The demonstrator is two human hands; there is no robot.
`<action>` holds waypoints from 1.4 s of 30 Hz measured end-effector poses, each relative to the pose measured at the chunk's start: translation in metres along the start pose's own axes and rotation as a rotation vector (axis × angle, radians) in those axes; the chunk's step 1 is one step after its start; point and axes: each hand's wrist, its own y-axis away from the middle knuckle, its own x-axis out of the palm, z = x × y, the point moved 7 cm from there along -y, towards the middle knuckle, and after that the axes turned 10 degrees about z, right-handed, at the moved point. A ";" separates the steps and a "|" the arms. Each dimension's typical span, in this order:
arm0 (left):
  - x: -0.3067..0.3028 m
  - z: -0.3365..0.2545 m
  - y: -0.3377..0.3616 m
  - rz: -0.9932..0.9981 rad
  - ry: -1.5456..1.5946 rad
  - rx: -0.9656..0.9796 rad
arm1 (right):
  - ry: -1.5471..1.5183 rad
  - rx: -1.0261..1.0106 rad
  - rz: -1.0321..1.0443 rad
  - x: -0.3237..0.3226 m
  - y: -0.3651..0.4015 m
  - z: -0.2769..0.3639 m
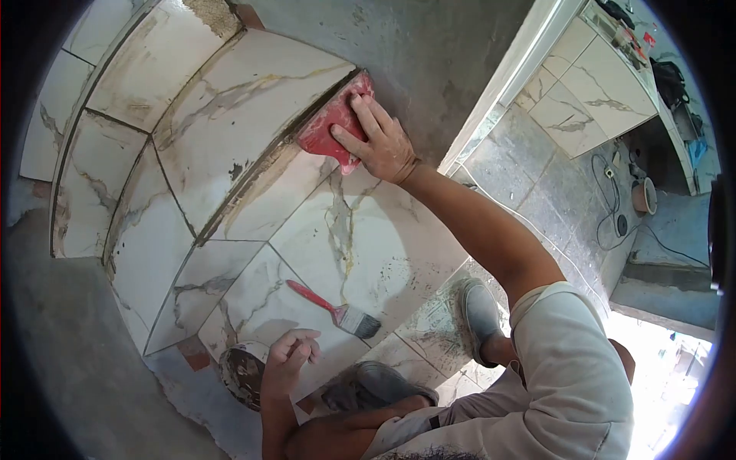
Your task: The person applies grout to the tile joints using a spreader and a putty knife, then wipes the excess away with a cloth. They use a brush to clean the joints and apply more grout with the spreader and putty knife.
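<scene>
A red flat scraper [337,126], smeared with pale material, is held in my right hand [381,142]. Its edge rests along the dark joint at the edge of a marble-patterned tiled step [253,100], by the grey wall. My left hand [291,356] hovers near the lower middle with its fingers curled, and what it holds, if anything, is too small to make out. Just beyond it, a brush [337,310] with a red handle and dark bristle tips lies on the lower tiles. A round bucket [244,376] with brown residue stands beside my left forearm, partly hidden by it.
Tiled steps curve up at the left [92,176]. A grey wall [445,61] rises beyond the scraper, ending at a white door frame [502,84]. Past it are a tiled counter [606,92], cables and a small pot [644,195]. My shoes rest on dusty tiles.
</scene>
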 end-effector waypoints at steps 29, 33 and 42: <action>-0.007 0.002 0.009 0.002 0.087 0.046 | -0.398 0.546 -0.138 -0.047 -0.016 0.036; -0.012 0.007 0.015 -0.013 0.102 0.062 | -0.450 0.656 -0.123 -0.038 -0.021 0.045; -0.012 -0.001 0.014 -0.043 0.061 0.048 | -0.708 0.410 0.090 -0.040 -0.013 0.105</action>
